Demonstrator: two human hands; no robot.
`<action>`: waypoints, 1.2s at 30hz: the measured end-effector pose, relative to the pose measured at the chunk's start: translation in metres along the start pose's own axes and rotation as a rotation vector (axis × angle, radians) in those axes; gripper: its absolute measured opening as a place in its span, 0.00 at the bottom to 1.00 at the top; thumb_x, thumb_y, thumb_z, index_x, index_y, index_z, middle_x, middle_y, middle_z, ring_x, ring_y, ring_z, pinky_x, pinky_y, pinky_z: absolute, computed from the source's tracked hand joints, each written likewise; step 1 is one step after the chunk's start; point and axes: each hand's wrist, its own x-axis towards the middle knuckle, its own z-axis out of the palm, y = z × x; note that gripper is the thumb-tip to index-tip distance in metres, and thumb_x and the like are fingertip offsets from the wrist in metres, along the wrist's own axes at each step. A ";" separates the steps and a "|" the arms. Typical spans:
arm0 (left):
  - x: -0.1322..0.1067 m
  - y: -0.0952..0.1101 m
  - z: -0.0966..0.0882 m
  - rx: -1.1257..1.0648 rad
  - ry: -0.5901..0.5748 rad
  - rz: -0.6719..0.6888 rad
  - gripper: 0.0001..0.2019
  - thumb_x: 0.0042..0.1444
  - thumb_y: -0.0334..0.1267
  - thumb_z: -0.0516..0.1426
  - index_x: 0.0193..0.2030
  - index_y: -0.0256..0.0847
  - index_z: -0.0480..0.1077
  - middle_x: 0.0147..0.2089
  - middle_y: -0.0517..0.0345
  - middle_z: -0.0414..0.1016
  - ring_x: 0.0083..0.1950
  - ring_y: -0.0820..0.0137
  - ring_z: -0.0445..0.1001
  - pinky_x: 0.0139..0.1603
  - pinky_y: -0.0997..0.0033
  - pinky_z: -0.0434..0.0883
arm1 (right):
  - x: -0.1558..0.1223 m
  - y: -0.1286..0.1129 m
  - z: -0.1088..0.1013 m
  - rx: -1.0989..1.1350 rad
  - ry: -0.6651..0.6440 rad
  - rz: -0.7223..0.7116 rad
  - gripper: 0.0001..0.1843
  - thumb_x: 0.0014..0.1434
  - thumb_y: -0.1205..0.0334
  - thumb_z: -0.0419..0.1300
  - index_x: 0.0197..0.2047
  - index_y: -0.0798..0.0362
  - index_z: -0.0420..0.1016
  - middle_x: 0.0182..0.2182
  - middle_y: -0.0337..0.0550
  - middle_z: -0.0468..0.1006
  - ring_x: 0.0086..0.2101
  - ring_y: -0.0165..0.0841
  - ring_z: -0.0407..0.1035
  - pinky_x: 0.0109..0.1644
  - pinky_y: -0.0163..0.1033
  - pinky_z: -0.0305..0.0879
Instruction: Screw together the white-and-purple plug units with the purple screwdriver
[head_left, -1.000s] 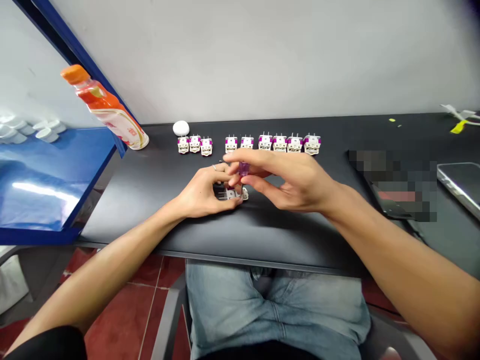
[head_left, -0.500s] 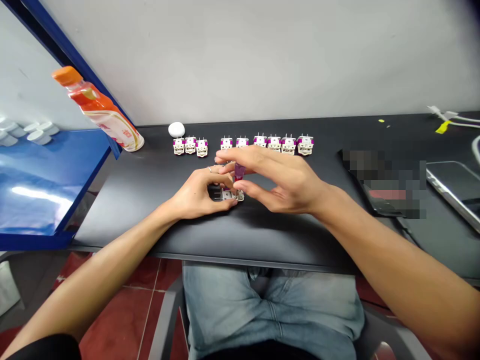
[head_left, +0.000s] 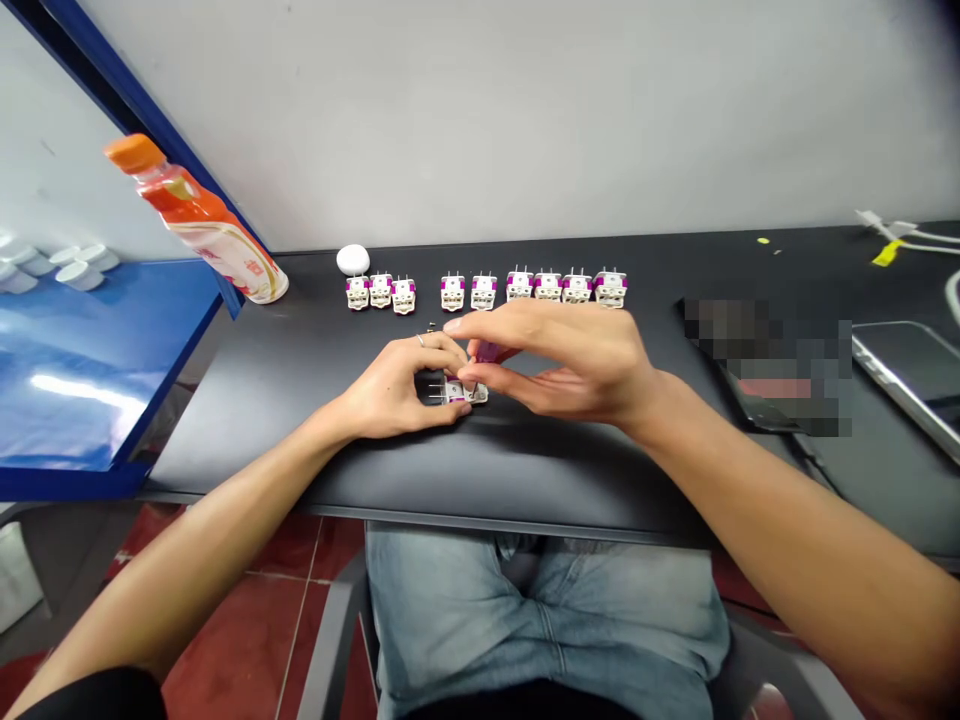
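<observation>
My left hand (head_left: 394,385) rests on the black table (head_left: 525,460) with its fingers curled round a small white plug part with metal prongs (head_left: 459,391). My right hand (head_left: 570,360) pinches a small purple piece (head_left: 487,351) between thumb and forefinger, lowered right onto the top of the white part. Behind the hands stands a row of several finished white-and-purple plug parts (head_left: 484,290), prongs up.
An orange drink bottle (head_left: 199,225) leans at the table's left back corner beside a blue shelf (head_left: 90,360). A small white round object (head_left: 352,259) lies left of the row. At the right lie a blurred dark item (head_left: 765,370) and a tablet (head_left: 911,380).
My right hand has come down with the purple piece from above the white part to touch it. My left hand has stayed in place.
</observation>
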 end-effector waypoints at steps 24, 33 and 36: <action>0.002 0.001 -0.001 0.002 -0.009 0.011 0.04 0.63 0.36 0.70 0.44 0.43 0.85 0.46 0.54 0.87 0.50 0.62 0.84 0.56 0.65 0.79 | 0.000 0.007 -0.002 0.083 -0.064 -0.030 0.19 0.77 0.70 0.63 0.68 0.54 0.76 0.54 0.45 0.90 0.49 0.31 0.86 0.55 0.39 0.83; 0.000 -0.001 0.000 0.012 -0.013 -0.024 0.04 0.62 0.36 0.70 0.43 0.43 0.84 0.45 0.55 0.86 0.48 0.63 0.83 0.55 0.65 0.79 | 0.006 0.000 -0.015 0.301 -0.216 0.191 0.20 0.76 0.72 0.55 0.66 0.50 0.77 0.52 0.44 0.88 0.46 0.31 0.85 0.52 0.39 0.84; 0.000 -0.001 0.001 0.011 -0.004 -0.016 0.04 0.62 0.36 0.70 0.43 0.42 0.84 0.46 0.55 0.86 0.49 0.63 0.83 0.55 0.66 0.78 | 0.006 -0.002 -0.015 0.288 -0.183 0.185 0.19 0.77 0.71 0.58 0.65 0.48 0.79 0.54 0.42 0.89 0.47 0.30 0.86 0.54 0.37 0.85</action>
